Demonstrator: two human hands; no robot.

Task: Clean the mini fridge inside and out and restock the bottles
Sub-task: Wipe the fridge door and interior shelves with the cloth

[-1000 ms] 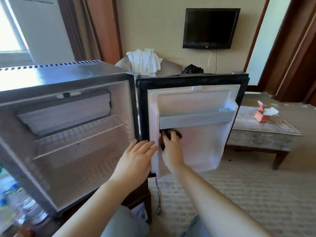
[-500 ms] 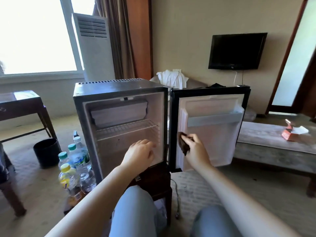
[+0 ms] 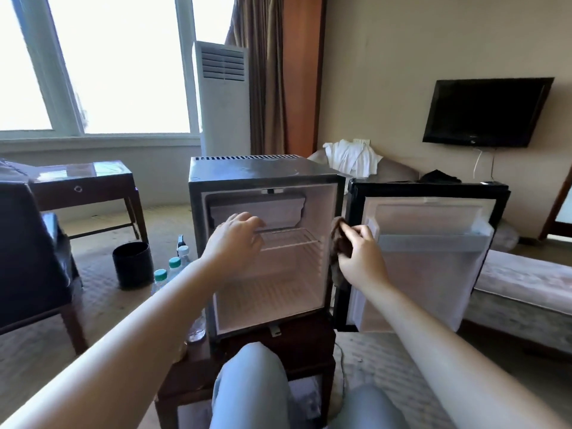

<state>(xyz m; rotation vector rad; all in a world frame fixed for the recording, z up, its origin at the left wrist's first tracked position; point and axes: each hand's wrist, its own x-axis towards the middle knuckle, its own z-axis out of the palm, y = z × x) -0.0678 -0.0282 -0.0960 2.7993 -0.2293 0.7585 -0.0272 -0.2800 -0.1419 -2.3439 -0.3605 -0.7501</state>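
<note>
Mini fridge (image 3: 266,181) is standing open, with 3 bottles (image 3: 167,270) on the floor to its left. Right hand (image 3: 360,255) is pinching a brown cloth (image 3: 340,243) at the door (image 3: 427,274) hinge edge. Left hand (image 3: 236,239) is hovering at the wire shelf (image 3: 288,239), fingers loosely curled and holding nothing.

A black flat-screen television (image 3: 486,111) hangs on the wall at two o'clock, a tall white floor air conditioner (image 3: 224,97) stands at eleven, a round black waste bin (image 3: 132,264) at eight.

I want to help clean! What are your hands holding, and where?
The right hand pinches the cloth near its top. Whether the left hand grips the shelf cannot be told.
</note>
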